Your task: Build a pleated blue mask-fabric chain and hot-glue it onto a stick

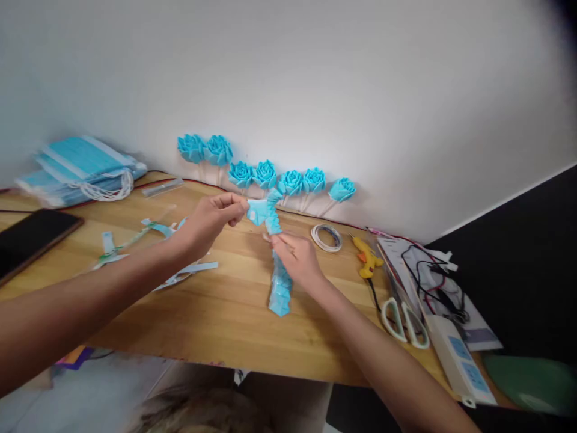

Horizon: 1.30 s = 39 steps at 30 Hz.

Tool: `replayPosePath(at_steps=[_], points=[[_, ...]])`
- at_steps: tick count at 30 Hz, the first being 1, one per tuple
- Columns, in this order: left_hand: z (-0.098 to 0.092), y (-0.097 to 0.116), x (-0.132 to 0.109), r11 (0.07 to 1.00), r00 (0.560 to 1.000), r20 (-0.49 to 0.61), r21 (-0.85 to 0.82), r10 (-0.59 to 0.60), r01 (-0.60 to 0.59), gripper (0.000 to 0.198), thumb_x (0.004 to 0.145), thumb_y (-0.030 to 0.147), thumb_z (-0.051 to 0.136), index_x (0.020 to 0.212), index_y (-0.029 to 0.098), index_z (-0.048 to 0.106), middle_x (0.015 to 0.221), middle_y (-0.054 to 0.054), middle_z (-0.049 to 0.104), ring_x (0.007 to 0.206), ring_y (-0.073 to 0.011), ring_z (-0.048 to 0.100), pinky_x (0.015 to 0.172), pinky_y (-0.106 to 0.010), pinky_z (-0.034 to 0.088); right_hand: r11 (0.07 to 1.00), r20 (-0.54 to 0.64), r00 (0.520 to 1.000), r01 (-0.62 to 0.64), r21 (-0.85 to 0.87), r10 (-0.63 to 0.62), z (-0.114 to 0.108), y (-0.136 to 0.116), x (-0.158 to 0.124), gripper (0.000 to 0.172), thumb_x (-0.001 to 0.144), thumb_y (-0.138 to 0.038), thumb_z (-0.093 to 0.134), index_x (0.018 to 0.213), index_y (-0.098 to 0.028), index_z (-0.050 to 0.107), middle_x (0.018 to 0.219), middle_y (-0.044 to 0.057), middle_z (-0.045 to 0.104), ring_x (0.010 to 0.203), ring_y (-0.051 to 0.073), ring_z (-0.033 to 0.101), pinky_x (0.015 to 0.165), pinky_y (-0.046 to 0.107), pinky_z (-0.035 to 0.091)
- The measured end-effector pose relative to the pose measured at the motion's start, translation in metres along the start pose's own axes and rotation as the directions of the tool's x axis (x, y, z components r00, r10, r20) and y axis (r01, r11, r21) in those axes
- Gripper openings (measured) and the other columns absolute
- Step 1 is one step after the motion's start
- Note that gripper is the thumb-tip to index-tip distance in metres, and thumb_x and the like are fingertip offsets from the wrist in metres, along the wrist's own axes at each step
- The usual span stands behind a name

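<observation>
Pinching pleated blue strip (pixel 273 218) in left hand (pixel 215 218), my right hand (pixel 295 255) gripping lower; blue flowers (pixel 264 174) leaning behind strip.

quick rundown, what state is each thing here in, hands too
blue strip, pleated, held in both hands
left hand, pinching the blue strip
right hand, pinching it lower down
flowers, leaning on the wall
masks, stacked
phone, lying flat, dark
tape, lying flat
glue gun, lying down
scissors, lying down
cables, tangled
</observation>
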<state>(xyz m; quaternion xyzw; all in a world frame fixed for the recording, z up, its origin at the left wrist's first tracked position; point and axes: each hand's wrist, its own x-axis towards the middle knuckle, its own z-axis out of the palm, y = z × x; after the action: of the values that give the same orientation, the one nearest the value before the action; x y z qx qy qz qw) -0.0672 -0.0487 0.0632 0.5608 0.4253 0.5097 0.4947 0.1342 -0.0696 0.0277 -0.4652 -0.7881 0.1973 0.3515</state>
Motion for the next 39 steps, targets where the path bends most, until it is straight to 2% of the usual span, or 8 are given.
replayPosePath(at_steps=[4,8,12,16,20,26,31,39], points=[[-0.014,0.006,-0.018,0.995,0.998,-0.058,-0.097,-0.014,0.009,0.025,0.073,0.033,0.065,0.059,0.018,0.052,0.059,0.003,0.044,0.059,-0.0104,0.038,0.058,-0.025,0.030,0.980,0.304,0.934,0.197,0.001,-0.188,0.032,-0.031,0.024,0.023,0.081,-0.014,0.065,0.102,-0.022,0.071,0.105,0.005,0.072,0.097,0.021,0.063,0.090,0.036,0.044],[-0.017,-0.001,-0.035,0.979,0.993,-0.095,-0.199,-0.066,0.046,0.026,0.070,0.035,0.067,0.058,0.017,0.052,0.059,0.003,0.044,0.060,-0.0107,0.038,0.061,-0.026,0.030,0.962,0.336,0.939,-0.156,0.225,0.073,0.031,-0.029,0.014,0.052,0.074,-0.024,0.072,0.124,-0.023,0.059,0.106,0.004,0.067,0.089,0.018,0.060,0.079,0.032,0.045],[-0.008,-0.012,-0.044,0.956,0.996,-0.041,-0.286,-0.082,0.067,0.028,0.070,0.037,0.069,0.060,0.017,0.054,0.059,0.004,0.046,0.060,-0.0102,0.038,0.061,-0.025,0.030,0.699,0.276,0.915,-0.403,0.591,0.294,0.011,-0.025,-0.013,0.036,0.080,-0.039,0.068,0.113,-0.023,0.066,0.100,0.004,0.068,0.088,0.016,0.059,0.075,0.028,0.043],[0.009,-0.019,-0.050,0.925,0.992,0.026,-0.361,-0.120,0.121,0.030,0.069,0.042,0.073,0.068,0.016,0.058,0.059,0.004,0.048,0.059,-0.0101,0.039,0.061,-0.025,0.030,0.481,0.197,0.908,-0.369,0.796,0.370,0.010,-0.038,-0.029,0.031,0.075,-0.048,0.072,0.092,-0.022,0.068,0.093,0.003,0.067,0.082,0.015,0.058,0.069,0.026,0.042],[0.022,-0.026,-0.060,0.907,0.988,0.042,-0.393,-0.149,0.153,0.035,0.067,0.045,0.075,0.067,0.016,0.057,0.059,0.004,0.049,0.058,-0.0099,0.039,0.060,-0.025,0.032,0.399,0.149,0.891,-0.335,0.854,0.428,0.021,-0.046,-0.034,0.029,0.066,-0.043,0.079,0.081,-0.021,0.065,0.085,0.000,0.063,0.078,0.013,0.056,0.067,0.025,0.042],[0.032,-0.041,-0.079,0.941,0.987,0.065,-0.298,-0.146,0.159,0.033,0.074,0.047,0.071,0.070,0.016,0.059,0.061,0.003,0.049,0.059,-0.0102,0.040,0.059,-0.024,0.033,0.430,0.024,0.855,-0.285,0.857,0.519,0.019,-0.037,-0.045,0.025,0.064,-0.037,0.078,0.077,-0.020,0.065,0.075,-0.002,0.062,0.070,0.012,0.055,0.066,0.025,0.042],[0.025,-0.046,-0.089,0.998,0.977,0.206,0.035,-0.053,0.047,0.028,0.081,0.045,0.064,0.073,0.018,0.064,0.069,0.000,0.060,0.064,-0.0130,0.051,0.064,-0.025,0.040,0.633,-0.126,0.853,-0.268,0.726,0.506,-0.018,-0.027,-0.060,0.024,0.066,-0.037,0.078,0.080,-0.021,0.067,0.071,-0.002,0.065,0.067,0.012,0.056,0.068,0.026,0.044],[0.016,-0.045,-0.091,0.728,0.765,0.633,0.468,0.119,-0.500,0.028,0.094,0.031,0.046,0.095,0.021,0.073,0.094,-0.004,0.073,0.084,-0.0192,0.066,0.077,-0.029,0.045,0.724,-0.130,0.826,-0.392,0.568,0.549,-0.059,-0.008,-0.133,0.021,0.069,-0.040,0.078,0.078,-0.022,0.072,0.076,-0.001,0.068,0.073,0.014,0.059,0.076,0.030,0.046]])
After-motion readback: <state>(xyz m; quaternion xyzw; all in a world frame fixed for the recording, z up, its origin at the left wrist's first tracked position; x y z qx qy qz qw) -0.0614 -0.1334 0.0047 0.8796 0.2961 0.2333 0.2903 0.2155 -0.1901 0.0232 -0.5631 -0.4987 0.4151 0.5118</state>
